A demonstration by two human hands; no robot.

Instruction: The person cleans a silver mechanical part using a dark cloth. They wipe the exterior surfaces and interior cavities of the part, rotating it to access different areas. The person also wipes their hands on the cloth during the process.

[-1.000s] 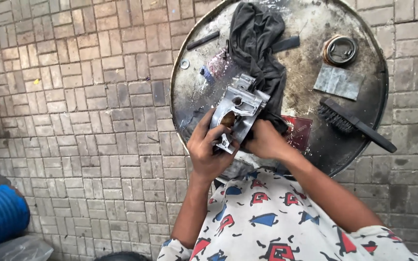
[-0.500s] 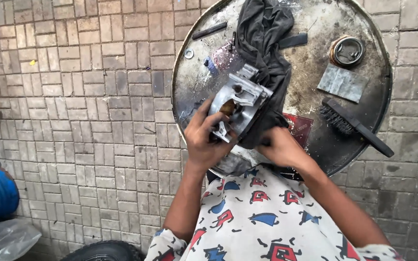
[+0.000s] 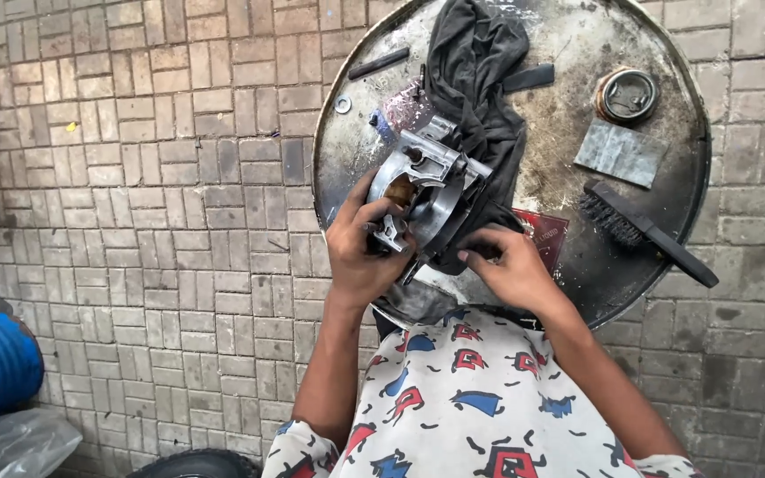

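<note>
Round metal drum top [image 3: 568, 35] on brick paving: black cloth [image 3: 475, 80], wire brush [image 3: 644, 230], metal plate [image 3: 622, 153].
</note>
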